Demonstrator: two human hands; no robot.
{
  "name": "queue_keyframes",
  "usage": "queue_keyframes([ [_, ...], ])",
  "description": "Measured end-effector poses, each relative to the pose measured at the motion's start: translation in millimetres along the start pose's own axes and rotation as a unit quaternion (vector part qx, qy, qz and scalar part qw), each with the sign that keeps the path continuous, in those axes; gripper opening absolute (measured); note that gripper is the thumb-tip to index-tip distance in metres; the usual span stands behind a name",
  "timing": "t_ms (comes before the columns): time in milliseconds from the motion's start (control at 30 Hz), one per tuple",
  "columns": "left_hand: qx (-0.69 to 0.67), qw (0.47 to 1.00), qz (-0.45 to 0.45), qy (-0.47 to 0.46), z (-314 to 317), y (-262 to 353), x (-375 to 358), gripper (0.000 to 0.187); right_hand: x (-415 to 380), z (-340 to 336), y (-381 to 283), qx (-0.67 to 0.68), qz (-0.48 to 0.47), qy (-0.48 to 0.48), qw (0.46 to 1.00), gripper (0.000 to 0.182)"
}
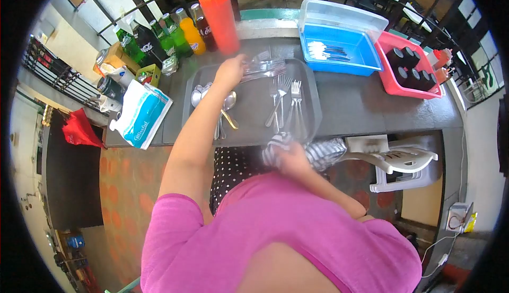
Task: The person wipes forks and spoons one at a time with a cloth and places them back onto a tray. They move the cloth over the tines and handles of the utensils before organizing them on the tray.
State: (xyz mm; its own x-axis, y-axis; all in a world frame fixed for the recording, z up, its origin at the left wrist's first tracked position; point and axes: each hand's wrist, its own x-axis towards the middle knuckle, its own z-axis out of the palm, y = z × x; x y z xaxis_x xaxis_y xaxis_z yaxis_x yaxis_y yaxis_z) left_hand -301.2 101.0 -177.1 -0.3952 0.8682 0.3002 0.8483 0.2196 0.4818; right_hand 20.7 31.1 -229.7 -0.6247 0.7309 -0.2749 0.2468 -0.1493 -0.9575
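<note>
A dark grey tray (pixel 249 114) on the counter holds loose metal cutlery. My left hand (pixel 231 71) reaches over it to the pile of cutlery (pixel 265 69) at its far side. The fingers look curled, but what they grip is hidden or blurred. Spoons (pixel 229 101), one with a gold-coloured handle, lie under and beside my left forearm. Several forks (pixel 283 91) lie at the tray's right. In front of the tray's near edge, my right hand (pixel 295 160) is closed around a striped cloth (pixel 324 154), blurred by motion.
Behind the tray stand glass soda bottles (pixel 175 36) and a stack of orange cups (pixel 218 20). A blue lidded box (pixel 339 44) and a pink basket (pixel 408 73) with dark cylinders stand at right. A Blissful tissue pack (pixel 142 117) lies left. White plastic chairs (pixel 397 160) are below.
</note>
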Motion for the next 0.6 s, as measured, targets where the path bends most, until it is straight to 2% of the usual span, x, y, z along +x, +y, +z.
queue_keyframes([
  [33, 0.039, 0.999, 0.014, -0.024, 5, -4, 8, 0.021, -3, 0, -8, 0.041, 0.018, -0.003, 0.999, 0.032],
  [133, 0.029, 0.996, 0.061, -0.053, 13, -8, 21, 0.022, -9, -8, -28, 0.019, 0.062, -0.014, 0.998, 0.031],
  [267, -0.002, 0.996, 0.059, -0.065, 21, -8, 27, 0.02, -1, -17, -5, 0.058, 0.08, -0.054, 0.994, 0.03],
  [333, 0.068, 0.983, 0.165, 0.054, 18, -5, 27, 0.016, -5, -17, -5, 0.021, 0.023, -0.018, 0.999, 0.029],
  [367, 0.068, 0.983, 0.165, 0.053, 19, -3, 26, 0.016, -4, -17, -5, 0.022, 0.023, -0.018, 0.999, 0.029],
  [433, -0.106, 0.985, 0.092, 0.103, 12, 20, 18, 0.017, 1, -18, -5, 0.084, 0.078, -0.04, 0.993, 0.031],
  [467, -0.103, 0.985, 0.091, 0.104, 2, 37, 10, 0.017, 2, -18, -9, 0.084, 0.077, -0.042, 0.993, 0.031],
  [533, -0.274, 0.956, 0.046, 0.089, -24, 77, -17, 0.02, -4, -16, -18, -0.01, -0.017, 0.018, 1.0, 0.035],
  [600, -0.315, 0.943, 0.047, 0.094, -40, 100, -41, 0.021, 7, -15, 8, -0.018, 0.0, 0.037, 0.999, 0.035],
])
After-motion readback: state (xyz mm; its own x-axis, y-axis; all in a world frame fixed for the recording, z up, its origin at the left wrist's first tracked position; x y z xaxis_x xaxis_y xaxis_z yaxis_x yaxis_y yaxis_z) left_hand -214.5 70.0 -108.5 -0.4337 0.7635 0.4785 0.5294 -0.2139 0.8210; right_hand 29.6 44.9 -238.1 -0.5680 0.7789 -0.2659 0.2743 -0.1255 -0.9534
